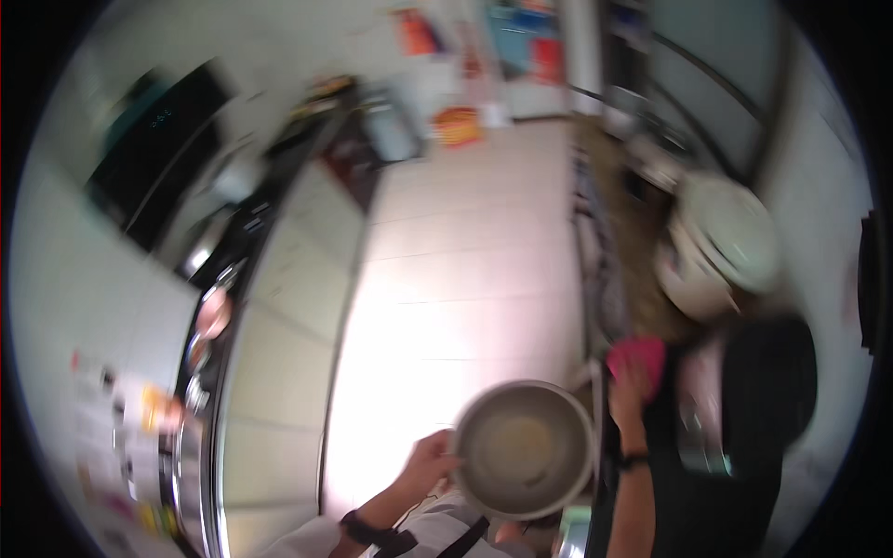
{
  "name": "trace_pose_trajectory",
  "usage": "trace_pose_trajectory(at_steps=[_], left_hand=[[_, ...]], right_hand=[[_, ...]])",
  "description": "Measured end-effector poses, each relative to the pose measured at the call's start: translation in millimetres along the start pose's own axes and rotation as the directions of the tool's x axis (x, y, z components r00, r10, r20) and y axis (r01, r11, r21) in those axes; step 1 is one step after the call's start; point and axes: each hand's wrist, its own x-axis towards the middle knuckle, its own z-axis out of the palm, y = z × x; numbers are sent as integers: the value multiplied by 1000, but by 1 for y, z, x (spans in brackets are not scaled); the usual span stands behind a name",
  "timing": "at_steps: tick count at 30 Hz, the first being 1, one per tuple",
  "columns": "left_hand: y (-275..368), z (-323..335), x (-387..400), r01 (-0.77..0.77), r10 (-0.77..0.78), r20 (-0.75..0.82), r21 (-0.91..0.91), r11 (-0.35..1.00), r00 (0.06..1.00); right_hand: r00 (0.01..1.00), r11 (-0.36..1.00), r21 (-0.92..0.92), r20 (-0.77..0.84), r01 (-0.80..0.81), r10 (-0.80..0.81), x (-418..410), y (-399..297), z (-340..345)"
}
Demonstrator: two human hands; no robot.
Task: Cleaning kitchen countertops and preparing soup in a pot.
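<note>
My left hand point(429, 457) grips a round grey pan point(527, 450) by its left rim. The pan hangs over the floor in front of my body with its inside facing up, and a yellowish-brown patch shows on its bottom. On the right, my right hand point(631, 390) presses a bright pink cloth point(638, 359) near the edge of a black surface point(684, 495). Blur hides how the fingers lie on the cloth. A dark band circles each wrist.
A large white rice cooker point(729, 237) stands on the brown counter point(631, 272) at the right. Along the left runs a kitchen counter with pale cabinet fronts point(293, 356), a range hood point(164, 153) above it. Tiled floor point(467, 272) lies between. A yellow-and-red basket point(457, 127) sits far off.
</note>
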Motion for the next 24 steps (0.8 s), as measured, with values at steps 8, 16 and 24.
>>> trace_pose_trajectory(at_steps=[8, 16, 24], left_hand=[[28, -23, 16, -157, 152, -39, -287, 945, 988], [36, -49, 27, -201, 181, -88, -461, 865, 980], [31, -59, 21, -258, 196, -170, -554, 791, 966]], right_hand=[[946, 947, 52, 59, 317, -319, -100, 7, 3], [964, 981, 78, -214, 178, -158, -76, 38, -18], [984, 995, -97, -177, -33, 15, 55, 83, 59]])
